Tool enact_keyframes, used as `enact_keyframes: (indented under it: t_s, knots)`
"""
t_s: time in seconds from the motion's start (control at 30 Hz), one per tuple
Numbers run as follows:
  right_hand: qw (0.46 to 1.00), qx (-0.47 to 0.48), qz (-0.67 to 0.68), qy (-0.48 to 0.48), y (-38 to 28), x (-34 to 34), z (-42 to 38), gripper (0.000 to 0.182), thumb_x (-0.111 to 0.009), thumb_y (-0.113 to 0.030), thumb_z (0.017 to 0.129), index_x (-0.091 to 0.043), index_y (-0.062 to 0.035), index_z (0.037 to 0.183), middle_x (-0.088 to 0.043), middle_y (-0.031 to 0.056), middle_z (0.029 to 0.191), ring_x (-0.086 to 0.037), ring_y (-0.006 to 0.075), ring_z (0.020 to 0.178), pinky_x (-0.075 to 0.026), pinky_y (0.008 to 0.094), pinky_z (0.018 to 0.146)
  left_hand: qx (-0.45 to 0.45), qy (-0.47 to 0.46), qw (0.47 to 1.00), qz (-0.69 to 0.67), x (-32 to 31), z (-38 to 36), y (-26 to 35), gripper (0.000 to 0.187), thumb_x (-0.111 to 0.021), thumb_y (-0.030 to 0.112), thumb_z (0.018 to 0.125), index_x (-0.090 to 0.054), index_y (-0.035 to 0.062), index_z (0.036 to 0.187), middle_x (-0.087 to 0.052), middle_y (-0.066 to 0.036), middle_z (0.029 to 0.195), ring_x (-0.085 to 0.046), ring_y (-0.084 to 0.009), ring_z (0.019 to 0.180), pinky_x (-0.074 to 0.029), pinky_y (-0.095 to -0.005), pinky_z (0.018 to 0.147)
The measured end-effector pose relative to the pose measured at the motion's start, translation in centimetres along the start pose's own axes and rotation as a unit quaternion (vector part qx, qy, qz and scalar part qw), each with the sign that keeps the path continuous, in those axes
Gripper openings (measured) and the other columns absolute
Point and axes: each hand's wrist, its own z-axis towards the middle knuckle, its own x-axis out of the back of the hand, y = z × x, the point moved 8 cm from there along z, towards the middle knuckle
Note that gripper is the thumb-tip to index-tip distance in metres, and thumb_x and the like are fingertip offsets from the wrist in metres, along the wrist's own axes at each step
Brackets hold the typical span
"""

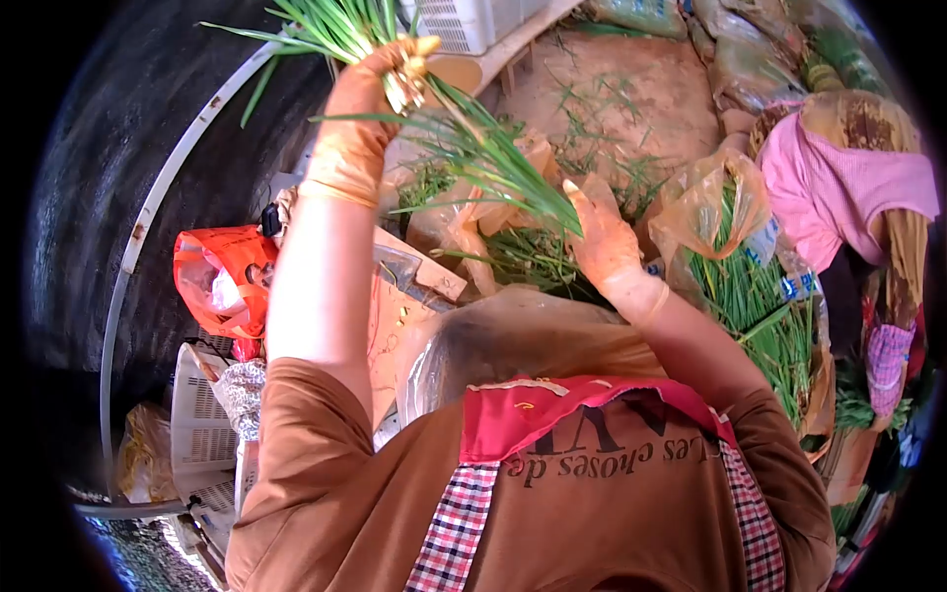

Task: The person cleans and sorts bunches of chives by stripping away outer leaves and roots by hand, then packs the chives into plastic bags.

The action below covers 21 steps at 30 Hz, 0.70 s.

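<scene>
My left hand (370, 84), in an orange-tinted glove, is raised at the upper left and closed around a bunch of chives (345, 25). Their pale stalk ends show at my fingers. Some long leaves fan out to the upper left, and others trail down to the right toward my right hand (604, 242). That hand, gloved too, has its thumb and fingers extended beside the leaf tips. Whether it touches them is hard to tell. Under the trailing leaves, an open plastic bag (459, 232) contains loose green leaves.
A plastic bag (712, 202) packed with long green leaves stands at my right. Beyond it is another person in a pink garment (838, 183). A white crate (459, 25) sits at the top, a red-orange bag (222, 281) at left. Leaf scraps litter the ground (631, 84).
</scene>
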Motion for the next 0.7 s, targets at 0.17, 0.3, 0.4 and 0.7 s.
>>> enact_keyframes:
  t_s: [0.17,0.3,0.4,0.7]
  knots:
    - [0.986,-0.115,0.062,-0.101,4.6,-4.9,0.1,0.028,-0.049,-0.026,0.087,-0.050,-0.0086,0.110,-0.061,0.0222,0.089,-0.059,0.0387,0.085,-0.046,0.0470,0.073,-0.015,-0.037,0.994,0.100,-2.7,0.7,4.9,0.015,-0.051,0.016,0.087,-0.051,0.0022,0.094,-0.057,-0.007,0.078,-0.053,-0.0141,0.061,-0.046,-0.0248,0.054]
    - [0.951,-0.216,0.088,-0.201,11.5,-12.1,-4.7,0.029,-0.045,-0.031,0.090,-0.054,-0.0114,0.110,-0.060,0.0228,0.098,-0.057,0.0407,0.092,-0.045,0.0480,0.078,-0.078,-0.066,0.983,0.153,-7.3,-0.5,10.5,0.009,-0.048,0.013,0.086,-0.047,0.0070,0.079,-0.049,-0.002,0.070,-0.046,-0.0109,0.057,-0.040,-0.0226,0.052]
    - [0.950,-0.202,0.053,-0.234,14.0,-15.4,-5.5,0.026,-0.049,-0.026,0.088,-0.055,-0.0084,0.106,-0.062,0.0229,0.096,-0.059,0.0396,0.090,-0.046,0.0471,0.078,-0.129,-0.056,0.966,0.217,-9.0,-0.7,13.8,0.017,-0.046,0.012,0.085,-0.044,0.0106,0.068,-0.043,0.001,0.063,-0.040,-0.0085,0.054,-0.035,-0.0208,0.051]
    - [0.702,-0.363,0.536,-0.297,14.2,-16.4,-6.7,0.027,-0.053,-0.027,0.090,-0.063,-0.0117,0.109,-0.057,0.0049,0.067,-0.043,0.0125,0.048,-0.036,0.0246,0.045,-0.254,0.033,0.813,0.522,-3.7,4.5,20.4,0.016,-0.049,0.003,0.077,-0.052,-0.0036,0.092,-0.056,-0.010,0.085,-0.056,-0.0173,0.075,-0.045,-0.0254,0.069]
